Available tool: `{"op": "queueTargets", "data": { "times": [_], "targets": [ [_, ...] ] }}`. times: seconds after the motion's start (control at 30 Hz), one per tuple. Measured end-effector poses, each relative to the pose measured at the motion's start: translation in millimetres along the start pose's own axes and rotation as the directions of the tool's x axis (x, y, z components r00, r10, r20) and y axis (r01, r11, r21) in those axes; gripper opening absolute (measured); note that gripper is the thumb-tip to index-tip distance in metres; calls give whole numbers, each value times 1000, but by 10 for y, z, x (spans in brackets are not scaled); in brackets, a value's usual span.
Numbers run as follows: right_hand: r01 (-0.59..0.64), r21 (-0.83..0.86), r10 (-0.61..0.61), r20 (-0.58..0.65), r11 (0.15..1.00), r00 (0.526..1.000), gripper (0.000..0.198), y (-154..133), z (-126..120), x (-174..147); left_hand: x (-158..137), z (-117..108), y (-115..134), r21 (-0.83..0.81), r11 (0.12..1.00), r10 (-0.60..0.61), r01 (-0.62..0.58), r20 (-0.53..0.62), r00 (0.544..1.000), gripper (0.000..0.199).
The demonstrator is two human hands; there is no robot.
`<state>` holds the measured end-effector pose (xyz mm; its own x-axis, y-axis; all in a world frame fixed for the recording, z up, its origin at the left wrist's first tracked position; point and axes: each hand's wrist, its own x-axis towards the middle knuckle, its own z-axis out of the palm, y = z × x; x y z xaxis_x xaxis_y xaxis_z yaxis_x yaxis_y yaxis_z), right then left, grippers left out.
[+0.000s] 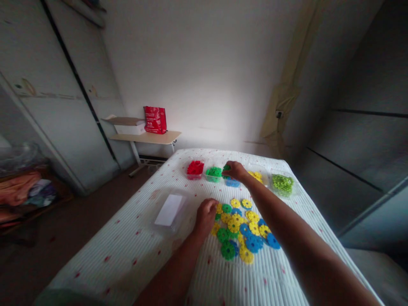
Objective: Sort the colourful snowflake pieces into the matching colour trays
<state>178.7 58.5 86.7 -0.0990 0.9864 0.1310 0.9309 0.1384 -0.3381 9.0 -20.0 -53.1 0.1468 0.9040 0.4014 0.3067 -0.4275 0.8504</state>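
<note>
My right hand (236, 170) reaches to the row of clear boxes, its fingers pinched on a green notched plastic disc (226, 167). Below that disc is a clear box with blue discs (233, 182); to its left stands a box of green discs (213, 172). My left hand (206, 212) rests low at the left edge of a loose spread of yellow, green and blue discs, fingers curled together. A yellow disc (219, 208) lies right at its fingertips; whether they grip anything is hidden. Within the spread are more blue discs (254, 243) and yellow discs (246, 255).
Red pieces fill a clear box (195, 170) at the row's left end. Right of my forearm are yellow discs (256, 176) and a box of light green pieces (282, 184). A clear tray with a white card (169, 210) lies left. Behind, a side table (153, 137) holds a red bag (155, 120).
</note>
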Motion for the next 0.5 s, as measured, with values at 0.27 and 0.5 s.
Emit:
{"op": "queueTargets", "data": {
  "times": [0.27,0.5],
  "targets": [
    [-53,-16,48,-255,998,966,25,73,-58,-48,-1,5,-21,-6,1000,-1,1,5,1000,22],
    [-103,-49,89,-234,993,968,24,917,134,-1120,45,-124,32,48,999,18,-19,17,1000,30]
  ]
}}
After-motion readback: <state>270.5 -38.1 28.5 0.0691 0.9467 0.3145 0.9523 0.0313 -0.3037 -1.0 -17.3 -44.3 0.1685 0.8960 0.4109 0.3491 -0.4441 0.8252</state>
